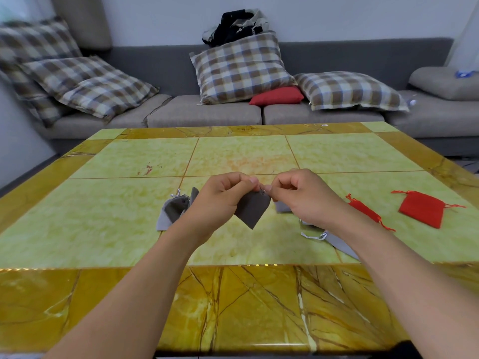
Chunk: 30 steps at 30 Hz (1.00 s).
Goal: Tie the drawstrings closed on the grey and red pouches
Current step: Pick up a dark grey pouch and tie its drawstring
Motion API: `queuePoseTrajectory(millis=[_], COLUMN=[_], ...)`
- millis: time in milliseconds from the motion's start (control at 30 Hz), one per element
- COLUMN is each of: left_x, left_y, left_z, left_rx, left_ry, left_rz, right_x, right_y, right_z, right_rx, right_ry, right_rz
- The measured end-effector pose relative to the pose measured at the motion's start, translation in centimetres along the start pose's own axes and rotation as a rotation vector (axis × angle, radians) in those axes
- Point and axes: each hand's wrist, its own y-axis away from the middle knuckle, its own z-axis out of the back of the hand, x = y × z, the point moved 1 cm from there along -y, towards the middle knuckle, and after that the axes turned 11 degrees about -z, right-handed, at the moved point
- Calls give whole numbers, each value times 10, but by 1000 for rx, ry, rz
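Marble-patterned tiles cover the table (134,244): a glossy amber border with dark veins runs along the near edge, and pale green squares fill the middle, one of them marked with a few small red flecks. Both bare forearms reach in over that near border. Above the green tiles the left hand (220,195) and the right hand (303,195) meet, each pinching with curled fingers at the gathered mouth of a dark grey pouch (252,209), which hangs in the air between them, its lower corner pointing down at the table. The cord itself is too thin to make out clearly, though a pale loop seems to show at the pinch. Left of the hands lies a small heap of grey pouches (172,211) with silver cords. Under the right forearm lie more loose grey pouches (337,242), partly hidden. Further right sit a gathered red pouch (365,211) and, apart from it, a flat red pouch (421,208) with its strings spread. Beyond the table stands a long grey sofa (207,112) with several checked cushions (241,68), a small red cushion (277,95) between two of them, and dark clothing (236,27) piled on the backrest against a pale wall.
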Motion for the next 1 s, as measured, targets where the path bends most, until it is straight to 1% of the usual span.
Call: queuePoseTrajectory(millis=[100, 167, 267, 367, 467, 533, 633, 733, 800, 900, 1000], left_x=[1, 2, 2, 3, 4, 3, 2, 2, 1, 0, -1], left_y=[-1, 0, 0, 0, -1, -2, -4, -4, -2, -1, -1], left_z=[-2, -3, -5, -5, -2, -1, 1, 5, 5, 4, 3], left_rx=[-21, -26, -46, -47, -36, -43, -61, -59, -46, -50, -53], left_ry=[2, 22, 72, 181, 188, 190, 211, 188, 172, 196, 219], left_rz=[24, 36, 34, 29, 18, 18, 16, 10, 7, 16, 23], right_x=[1, 1, 0, -1, 0, 0, 4, 10, 9, 5, 0], right_y=[1, 0, 0, -1, -2, -2, 0, 1, 1, 3, 2], right_z=[-3, -4, -4, -5, -7, -6, -4, 1, 3, 3, 5], right_rx=[-54, -60, -10, 33, 45, 62, 110, 77, 45, 1, -21], right_ry=[73, 87, 87, 74, 54, -32, -260, -355, -319, -159, -130], right_rz=[40, 48, 41, 34, 23, -4, -67, -58, 16, 134, 152])
